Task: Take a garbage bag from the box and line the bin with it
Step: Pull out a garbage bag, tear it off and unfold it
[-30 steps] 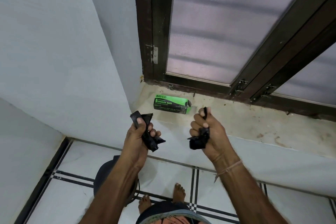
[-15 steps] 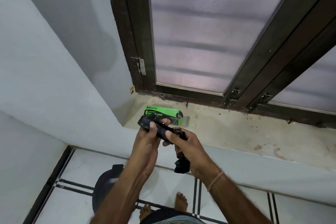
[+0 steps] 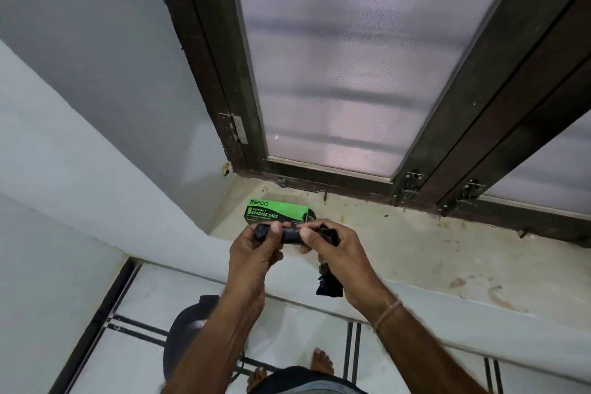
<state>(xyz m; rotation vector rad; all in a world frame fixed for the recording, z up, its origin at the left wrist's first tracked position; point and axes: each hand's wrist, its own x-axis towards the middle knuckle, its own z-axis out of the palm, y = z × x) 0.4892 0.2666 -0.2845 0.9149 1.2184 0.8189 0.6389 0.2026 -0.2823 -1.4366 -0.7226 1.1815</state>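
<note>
Over the stained stone sill (image 3: 431, 253), both hands meet on a short, tightly rolled black plastic garbage bag (image 3: 289, 235). The left hand (image 3: 256, 253) wraps one end and the right hand (image 3: 343, 253) pinches the other. A crumpled black tail (image 3: 329, 285) hangs from the right palm, possibly a separate bag. The green cardboard box (image 3: 276, 213) lies just beyond at twelve o'clock, and the dark round bin (image 3: 184, 342) stands on the floor at seven. Such film should be light, limp and slippery, best taken by a free edge.

Crumpled black garbage bag (image 3: 292, 235) stretched level just before the flat-lying green box (image 3: 278, 214) — dark round bin (image 3: 184, 339) below.
</note>
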